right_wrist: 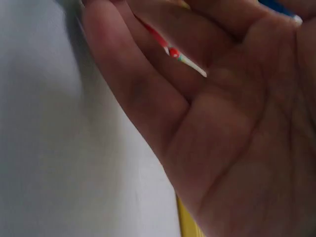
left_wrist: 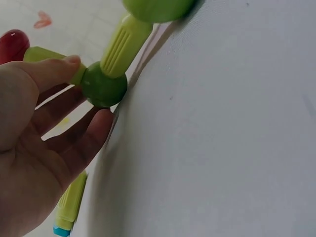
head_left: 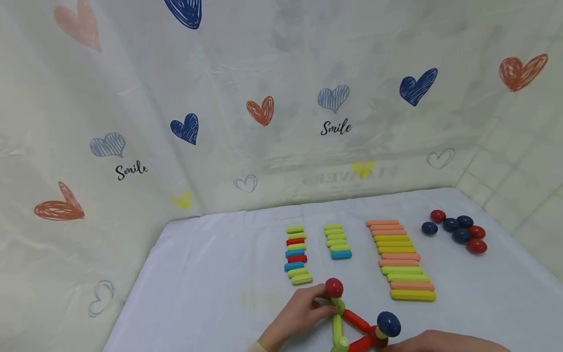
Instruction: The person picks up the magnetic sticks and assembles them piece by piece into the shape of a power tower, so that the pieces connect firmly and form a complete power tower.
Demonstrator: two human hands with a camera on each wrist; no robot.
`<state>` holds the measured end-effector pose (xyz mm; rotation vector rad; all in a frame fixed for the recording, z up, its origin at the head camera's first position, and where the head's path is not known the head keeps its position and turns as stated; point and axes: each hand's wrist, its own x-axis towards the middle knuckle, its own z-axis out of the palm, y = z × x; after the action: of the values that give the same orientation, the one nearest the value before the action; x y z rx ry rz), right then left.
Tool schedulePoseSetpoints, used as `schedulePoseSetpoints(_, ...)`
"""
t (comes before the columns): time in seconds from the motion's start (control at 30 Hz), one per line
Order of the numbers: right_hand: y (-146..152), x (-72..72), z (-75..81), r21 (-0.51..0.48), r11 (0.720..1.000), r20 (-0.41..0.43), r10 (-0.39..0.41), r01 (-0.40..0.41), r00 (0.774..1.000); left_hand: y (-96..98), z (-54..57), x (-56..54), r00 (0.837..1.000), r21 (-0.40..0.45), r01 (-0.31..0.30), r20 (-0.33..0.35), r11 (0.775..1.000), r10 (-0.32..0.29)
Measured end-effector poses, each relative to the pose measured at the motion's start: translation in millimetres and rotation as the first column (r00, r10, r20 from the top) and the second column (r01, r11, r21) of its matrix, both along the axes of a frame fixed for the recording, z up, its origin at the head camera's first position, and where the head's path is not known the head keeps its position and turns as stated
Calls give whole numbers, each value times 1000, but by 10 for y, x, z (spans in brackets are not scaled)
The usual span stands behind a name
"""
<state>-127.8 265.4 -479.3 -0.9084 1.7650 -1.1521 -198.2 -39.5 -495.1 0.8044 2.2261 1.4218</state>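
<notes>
The frame (head_left: 357,320) lies between your left hand (head_left: 299,313), which pinches the green stick (left_wrist: 43,54) at its far corner, and your right hand (head_left: 440,341), whose grip I cannot tell, nearer to the blue ball (head_left: 389,324) at the frame's right corner.

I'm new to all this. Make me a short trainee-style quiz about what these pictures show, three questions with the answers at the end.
1. True or false: the left hand touches nothing.

2. On the stick-and-ball frame, what colour is the raised ball beside the right hand?
A) yellow
B) dark blue
C) white

3. Fill in the number: toward the right side of the table lie ___ loose balls.

Key
1. False; it holds the stick-and-ball frame.
2. B, dark blue.
3. Seven: three red and four dark blue.
</notes>
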Motion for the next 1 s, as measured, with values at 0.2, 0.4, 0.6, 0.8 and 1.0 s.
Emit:
schedulePoseSetpoints(0.2, 213, -149, -28, -33, 979, 105, -195, 199, 975, -42, -16, 8, 997, -43, -4, -81, 999, 1)
schedulePoseSetpoints(0.4, 326, -106, 259, 52, 903, 14, -427, 426, 904, -47, 7, 60, 998, -106, 1, -68, 994, -8)
schedulePoseSetpoints(0.6, 231, -30, 456, -187, 868, -4, -469, 460, 883, -71, 31, 119, 998, -121, 55, 3, 991, -55)
schedulePoseSetpoints(0.8, -4, 23, 541, -282, 868, -258, -479, 408, 839, -88, 49, 148, 994, -124, 106, 18, 987, -105)
schedulePoseSetpoints(1.0, -87, -11, 485, -248, 885, -384, -463, 394, 799, -112, 53, 171, 983, -89, 180, 54, 980, -176)
